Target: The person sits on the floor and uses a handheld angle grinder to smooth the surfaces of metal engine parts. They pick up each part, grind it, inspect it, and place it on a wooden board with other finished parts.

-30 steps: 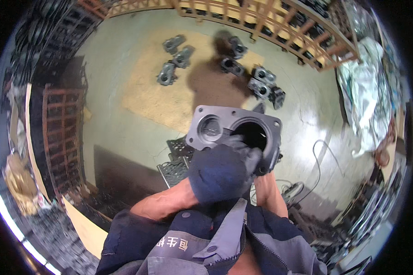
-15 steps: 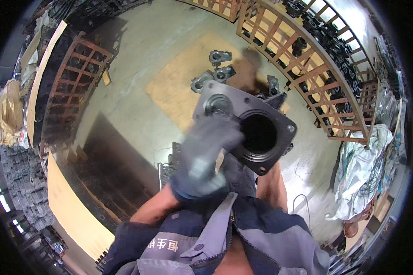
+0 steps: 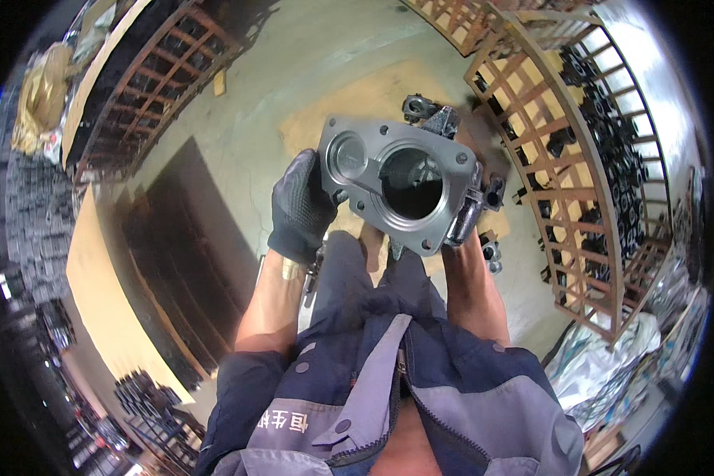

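A grey metal casting [image 3: 369, 178] is held up in front of me, its flat flange facing up. The flange has a large round bore, a smaller round recess and several bolt holes. My left hand [image 3: 301, 202], in a black glove, grips the casting's left edge, its fingertips partly out of sight behind it. From the lower right my right forearm [image 3: 477, 289] reaches under the casting's right side. My right hand is mostly hidden there, supporting the casting from below.
Several more castings [image 3: 419, 107] rest around a tan sheet [image 3: 317, 111] on the floor beyond. A rusty metal crate [image 3: 539, 151] with dark castings stands at right, another rack [image 3: 155, 87] at far left. White plastic sheeting [image 3: 603, 349] lies lower right.
My left hand has moved off the casting's face, where it was blurred, to its left edge. The casting has turned slightly and shifted left and up. The whole view has swung too.
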`<action>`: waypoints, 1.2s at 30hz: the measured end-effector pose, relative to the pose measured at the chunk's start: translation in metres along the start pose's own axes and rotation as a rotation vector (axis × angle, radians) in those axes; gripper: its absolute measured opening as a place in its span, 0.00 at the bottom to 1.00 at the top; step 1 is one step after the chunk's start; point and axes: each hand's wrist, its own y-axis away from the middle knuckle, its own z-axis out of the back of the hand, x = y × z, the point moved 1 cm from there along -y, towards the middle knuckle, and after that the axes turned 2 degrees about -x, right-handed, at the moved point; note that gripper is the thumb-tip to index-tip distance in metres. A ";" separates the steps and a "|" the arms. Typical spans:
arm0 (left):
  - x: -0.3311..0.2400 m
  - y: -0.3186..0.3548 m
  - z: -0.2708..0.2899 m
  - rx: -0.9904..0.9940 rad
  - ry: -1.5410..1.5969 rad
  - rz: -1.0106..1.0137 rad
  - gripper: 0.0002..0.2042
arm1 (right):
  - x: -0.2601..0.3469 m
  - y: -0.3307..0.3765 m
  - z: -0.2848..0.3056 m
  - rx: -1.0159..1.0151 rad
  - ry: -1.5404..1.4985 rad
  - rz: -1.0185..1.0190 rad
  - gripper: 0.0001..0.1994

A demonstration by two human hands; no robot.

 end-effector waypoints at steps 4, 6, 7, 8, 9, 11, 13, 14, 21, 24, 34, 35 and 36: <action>0.019 -0.002 0.002 -0.020 -0.064 0.113 0.19 | -0.014 -0.020 -0.014 0.112 -0.072 -0.096 0.12; 0.029 0.000 0.011 -0.084 -0.061 0.136 0.18 | -0.026 -0.034 -0.029 0.178 -0.122 -0.161 0.12; 0.037 -0.001 0.017 -0.035 -0.113 0.180 0.18 | -0.033 -0.041 -0.038 0.203 -0.156 -0.203 0.12; 0.049 0.000 0.020 -0.072 -0.104 0.162 0.18 | -0.042 -0.048 -0.048 0.227 -0.201 -0.247 0.11; 0.063 0.003 0.023 -0.111 -0.099 0.147 0.18 | -0.050 -0.056 -0.061 0.237 -0.267 -0.324 0.12; 0.076 0.004 0.035 -0.153 -0.087 0.108 0.13 | -0.064 -0.074 -0.084 0.247 -0.390 -0.482 0.12; 0.109 0.012 0.041 -0.235 0.313 0.377 0.08 | -0.084 -0.090 -0.115 0.253 -0.513 -0.646 0.12; 0.125 0.016 0.047 -0.257 0.459 0.473 0.08 | -0.097 -0.093 -0.123 0.441 -0.218 -0.458 0.12; 0.220 0.027 0.092 -0.387 0.443 0.594 0.14 | -0.148 -0.105 -0.225 0.650 0.426 -0.095 0.12; 0.233 0.040 0.137 -0.349 0.432 0.726 0.07 | -0.163 -0.106 -0.281 0.757 0.610 -0.025 0.10; 0.292 0.060 0.217 -0.426 -0.188 0.558 0.04 | -0.254 -0.132 -0.372 0.482 -0.415 -1.022 0.16; 0.297 0.060 0.225 -0.429 -0.098 0.666 0.15 | -0.261 -0.134 -0.387 0.432 -0.398 -1.069 0.13; 0.303 0.062 0.230 -0.518 0.168 0.749 0.14 | -0.262 -0.134 -0.403 0.696 0.062 -0.647 0.11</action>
